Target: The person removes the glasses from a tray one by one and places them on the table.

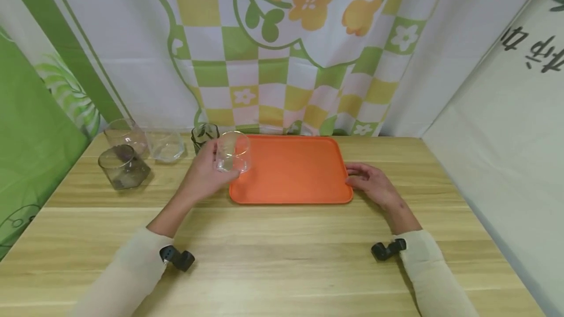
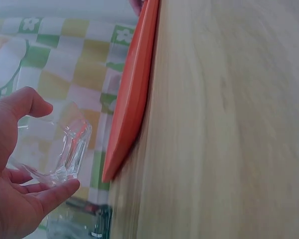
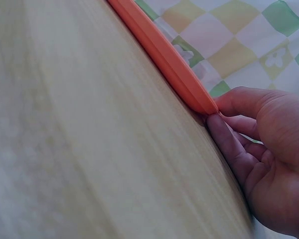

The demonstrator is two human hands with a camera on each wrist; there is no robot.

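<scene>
My left hand [image 1: 204,172] holds a clear glass [image 1: 233,153] by its sides, raised over the left end of an orange tray [image 1: 291,172]. In the left wrist view, the thumb and fingers of the left hand [image 2: 15,159] curl round the glass [image 2: 72,149], whose thick base faces the tray [image 2: 129,99]. At the tray's right edge, my right hand [image 1: 372,185] pinches the rim. The right wrist view shows the right hand's [image 3: 269,154] thumb and finger meeting at the tray's corner [image 3: 189,89].
A dark glass [image 1: 204,133] stands behind my left hand, partly hidden by it. Farther left on the wooden table [image 1: 282,258] are a smoky grey glass [image 1: 125,172], a pinkish glass [image 1: 125,136] and another clear glass [image 1: 166,147]. A checked curtain [image 1: 273,72] hangs behind the tray.
</scene>
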